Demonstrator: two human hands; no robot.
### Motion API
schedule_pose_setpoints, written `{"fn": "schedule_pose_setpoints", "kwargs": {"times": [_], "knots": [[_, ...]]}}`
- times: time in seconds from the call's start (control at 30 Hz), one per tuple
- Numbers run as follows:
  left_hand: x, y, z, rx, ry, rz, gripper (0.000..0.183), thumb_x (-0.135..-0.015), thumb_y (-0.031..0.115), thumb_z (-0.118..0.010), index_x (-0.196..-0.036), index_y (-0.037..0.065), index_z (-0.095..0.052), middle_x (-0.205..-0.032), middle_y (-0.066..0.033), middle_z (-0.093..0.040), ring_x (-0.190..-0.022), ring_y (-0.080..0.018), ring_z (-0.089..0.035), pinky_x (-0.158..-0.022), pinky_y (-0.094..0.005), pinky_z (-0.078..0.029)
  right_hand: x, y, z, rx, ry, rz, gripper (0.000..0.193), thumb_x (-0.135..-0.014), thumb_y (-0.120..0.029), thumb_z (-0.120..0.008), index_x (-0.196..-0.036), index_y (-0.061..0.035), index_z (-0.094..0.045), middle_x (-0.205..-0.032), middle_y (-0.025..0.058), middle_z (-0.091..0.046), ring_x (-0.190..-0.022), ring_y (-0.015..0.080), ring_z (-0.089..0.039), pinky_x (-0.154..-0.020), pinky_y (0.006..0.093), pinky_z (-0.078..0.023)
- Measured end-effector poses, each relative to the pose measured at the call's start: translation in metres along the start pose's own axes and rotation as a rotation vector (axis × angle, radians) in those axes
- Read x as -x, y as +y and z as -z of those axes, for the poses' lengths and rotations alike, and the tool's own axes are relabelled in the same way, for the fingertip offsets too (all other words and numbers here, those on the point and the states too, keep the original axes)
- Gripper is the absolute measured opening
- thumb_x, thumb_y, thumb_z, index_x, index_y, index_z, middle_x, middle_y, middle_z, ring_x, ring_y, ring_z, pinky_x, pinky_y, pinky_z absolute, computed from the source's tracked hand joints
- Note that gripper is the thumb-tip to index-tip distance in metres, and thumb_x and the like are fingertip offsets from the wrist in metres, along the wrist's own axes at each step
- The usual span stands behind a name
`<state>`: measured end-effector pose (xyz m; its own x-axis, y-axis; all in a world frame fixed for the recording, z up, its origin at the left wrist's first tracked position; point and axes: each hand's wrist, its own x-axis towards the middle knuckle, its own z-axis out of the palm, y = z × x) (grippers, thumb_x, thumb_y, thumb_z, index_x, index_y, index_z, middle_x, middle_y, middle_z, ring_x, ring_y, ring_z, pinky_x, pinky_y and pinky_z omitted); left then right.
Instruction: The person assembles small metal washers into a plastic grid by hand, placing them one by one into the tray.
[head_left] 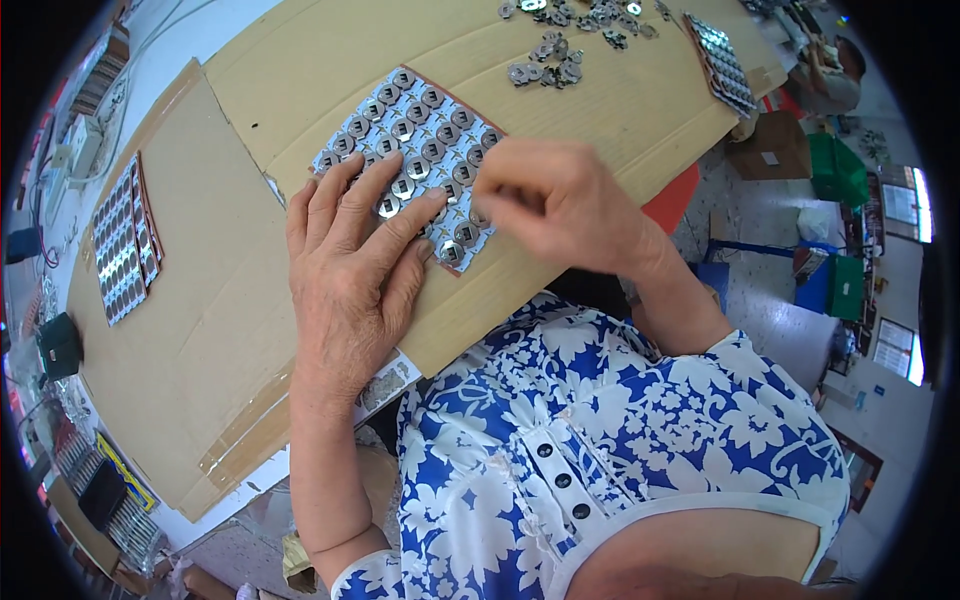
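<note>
One panel of metal discs lies flat on your cardboard-covered surface. Your left hand: palm down, fingers spread across it. Your right hand: fingers curled at its right edge; whether they pinch anything, cannot tell.

From my end I see a white table spread with tan cardboard sheets, brown tape running along the near edge of the left one. Lying on that cardboard, I have a middle panel set with rows of round metal pieces, a few overlapping similar panels off to the left, and another stack at the far right. Loose metal parts sit scattered in small heaps between the middle panel and that right-hand stack.
</note>
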<state>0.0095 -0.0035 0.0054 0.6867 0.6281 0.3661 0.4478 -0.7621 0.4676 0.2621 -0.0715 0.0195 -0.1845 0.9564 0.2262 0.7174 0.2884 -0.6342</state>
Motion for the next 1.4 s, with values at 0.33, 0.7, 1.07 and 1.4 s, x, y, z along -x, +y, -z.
{"fn": "schedule_pose_setpoints", "kwargs": {"times": [0.33, 0.7, 1.07, 1.4], "knots": [[-0.001, -0.002, 0.0, 0.034, -0.008, 0.02, 0.042, -0.087, 0.01, -0.083, -0.129, 0.019, -0.088, -0.15, -0.013, -0.074, -0.146, -0.0419, -0.06, -0.13, -0.0599, -0.039, -0.028, 0.075, 0.02, 0.241, 0.409, -0.064, 0.017, -0.1, -0.001, -0.08, -0.117, -0.0007, -0.078, -0.093, 0.0024, -0.069, -0.079, 0.0083, -0.066, -0.068, 0.0273, -0.052], [-0.001, -0.004, 0.002, 0.006, -0.044, 0.025, 0.045, -0.089, 0.008, -0.081, -0.132, 0.017, -0.087, -0.156, -0.0139, -0.072, -0.152, -0.041, -0.057, -0.132, -0.0573, -0.037, -0.005, 0.062, 0.019, 0.02, 0.453, -0.305, 0.013, -0.099, -0.007, -0.081, -0.111, -0.0022, -0.078, -0.093, 0.0069, -0.075, -0.082, 0.0182, -0.077, -0.075, 0.034, -0.06], [-0.001, -0.004, 0.0, 0.022, -0.021, 0.017, 0.042, -0.089, 0.01, -0.082, -0.13, 0.018, -0.087, -0.154, -0.0134, -0.073, -0.15, -0.0413, -0.058, -0.131, -0.0596, -0.038, -0.002, 0.058, 0.021, 0.083, 0.33, -0.239, 0.008, -0.1, -0.005, -0.08, -0.106, -0.0022, -0.075, -0.094, 0.005, -0.071, -0.073, 0.0151, -0.069, -0.07, 0.0341, -0.055], [-0.001, -0.003, 0.0, 0.013, 0.001, 0.0, 0.043, -0.087, 0.012, -0.083, -0.13, 0.014, -0.085, -0.152, -0.0156, -0.072, -0.148, -0.0421, -0.059, -0.128, -0.0621, -0.04, 0.013, 0.036, 0.027, -0.543, 0.338, -0.355, 0.019, -0.108, -0.005, -0.077, -0.126, -0.0002, -0.081, -0.094, -0.0005, -0.079, -0.07, 0.0014, -0.068, -0.057, 0.0178, -0.051]]}}
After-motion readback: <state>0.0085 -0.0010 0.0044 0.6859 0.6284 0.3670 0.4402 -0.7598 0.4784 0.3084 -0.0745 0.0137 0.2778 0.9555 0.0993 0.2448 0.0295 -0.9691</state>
